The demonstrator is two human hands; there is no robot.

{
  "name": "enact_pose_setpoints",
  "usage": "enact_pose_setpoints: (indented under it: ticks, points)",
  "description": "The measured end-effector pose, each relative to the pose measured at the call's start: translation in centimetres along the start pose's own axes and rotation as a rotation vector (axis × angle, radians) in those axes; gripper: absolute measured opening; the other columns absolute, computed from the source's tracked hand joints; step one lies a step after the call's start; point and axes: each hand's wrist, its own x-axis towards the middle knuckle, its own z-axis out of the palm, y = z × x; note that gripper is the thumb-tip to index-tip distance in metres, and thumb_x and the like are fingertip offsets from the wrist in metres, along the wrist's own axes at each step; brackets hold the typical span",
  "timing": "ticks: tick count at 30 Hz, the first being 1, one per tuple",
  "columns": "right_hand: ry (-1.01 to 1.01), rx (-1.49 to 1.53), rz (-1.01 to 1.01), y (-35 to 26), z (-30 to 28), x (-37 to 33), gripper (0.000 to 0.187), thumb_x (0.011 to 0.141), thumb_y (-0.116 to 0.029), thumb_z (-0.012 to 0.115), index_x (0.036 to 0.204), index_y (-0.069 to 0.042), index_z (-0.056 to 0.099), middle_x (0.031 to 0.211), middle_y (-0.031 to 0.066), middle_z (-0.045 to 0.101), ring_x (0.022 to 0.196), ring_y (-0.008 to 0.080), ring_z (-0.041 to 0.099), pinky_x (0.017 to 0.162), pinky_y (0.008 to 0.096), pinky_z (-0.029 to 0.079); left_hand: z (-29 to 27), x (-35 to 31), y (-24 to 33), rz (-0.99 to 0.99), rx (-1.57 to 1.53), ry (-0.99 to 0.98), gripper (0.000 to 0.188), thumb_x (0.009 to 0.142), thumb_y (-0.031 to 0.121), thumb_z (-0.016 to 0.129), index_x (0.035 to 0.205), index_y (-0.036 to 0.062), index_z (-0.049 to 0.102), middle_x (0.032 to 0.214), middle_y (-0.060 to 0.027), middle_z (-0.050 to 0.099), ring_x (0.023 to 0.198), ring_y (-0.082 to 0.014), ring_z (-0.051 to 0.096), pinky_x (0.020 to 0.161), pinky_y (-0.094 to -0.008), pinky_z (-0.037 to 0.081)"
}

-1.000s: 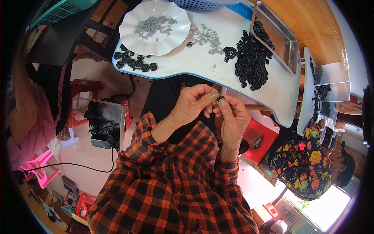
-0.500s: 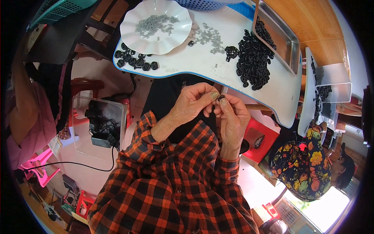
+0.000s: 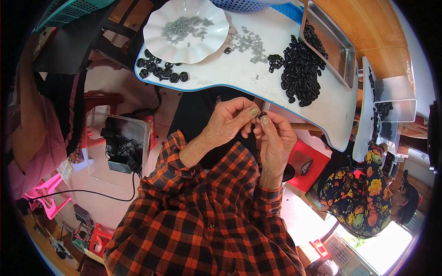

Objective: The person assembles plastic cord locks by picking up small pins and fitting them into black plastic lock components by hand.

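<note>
My left hand [image 3: 229, 120] and my right hand [image 3: 277, 137] meet in front of my lap, just off the table's near edge. Between their fingertips sits a small black plastic piece [image 3: 262, 114], pinched by the right thumb and forefinger. The left thumb and forefinger press against its left side, and the fingers partly hide it. On the table, a scalloped white plate [image 3: 156, 43] carries small grey coil springs [image 3: 186, 28]. More springs [image 3: 248, 42] lie loose beside it. A heap of black plastic pieces [image 3: 301, 76] is to the right, and several rounder black pieces [image 3: 159, 72] lie below the plate.
The white table [image 3: 230, 76] has a curved blue edge. A metal tray [image 3: 343, 69] with black pieces stands at its right. Left of me is a clear plastic box [image 3: 94, 156] with cables. A red stool [image 3: 311, 170] stands at right; a person in a flowered top [image 3: 363, 198] sits beyond.
The hands hold almost the same pose around the black piece. The table and its contents have shifted very slightly to the right in view.
</note>
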Motion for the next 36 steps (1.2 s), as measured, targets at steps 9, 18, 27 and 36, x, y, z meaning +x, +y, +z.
enact_pose_setpoints:
  ticks: [9, 18, 27, 36]
  points:
    - [0.006, 0.023, -0.005, 0.2, 0.0, 0.0, 0.012, 0.087, -0.002, 0.06, 0.097, 0.003, 0.063, 0.078, 0.0058, 0.064, 0.065, 0.0086, 0.057, 0.057, 0.019, 0.044, 0.0, -0.1, -0.2, 0.006, 0.03, 0.001, 0.02, 0.096, 0.015, 0.051, 0.094, -0.0026, 0.06, 0.074, -0.0018, 0.058, 0.056, -0.0053, 0.052, 0.047, -0.0188, 0.045]
    - [0.052, -0.125, -0.046, -0.1, 0.4, -0.3, 0.011, 0.087, -0.002, 0.06, 0.097, 0.002, 0.063, 0.077, 0.0051, 0.064, 0.066, 0.0078, 0.059, 0.058, 0.018, 0.046, 0.2, 0.0, 0.1, 0.024, 0.046, 0.013, 0.02, 0.096, 0.014, 0.05, 0.092, -0.0025, 0.059, 0.072, -0.0014, 0.056, 0.055, -0.0047, 0.051, 0.047, -0.0184, 0.044]
    - [0.116, -0.332, -0.122, -0.5, 1.4, -0.9, 0.008, 0.087, 0.0, 0.06, 0.094, 0.001, 0.062, 0.079, 0.0038, 0.063, 0.064, 0.007, 0.06, 0.055, 0.0176, 0.046, 0.7, -0.3, 0.3, 0.117, 0.194, 0.086, 0.019, 0.095, 0.013, 0.051, 0.086, -0.0019, 0.058, 0.07, -0.0011, 0.054, 0.054, -0.0036, 0.051, 0.045, -0.0178, 0.043]
    - [0.088, -0.43, -0.226, -0.4, 1.3, -1.0, 0.007, 0.086, 0.001, 0.06, 0.092, 0.003, 0.061, 0.082, 0.0055, 0.061, 0.063, 0.008, 0.06, 0.053, 0.0185, 0.049, 0.8, -0.4, -0.2, 0.219, 0.345, 0.098, 0.017, 0.094, 0.013, 0.052, 0.085, -0.0006, 0.057, 0.069, 0.0, 0.054, 0.053, -0.0031, 0.05, 0.044, -0.0177, 0.04]
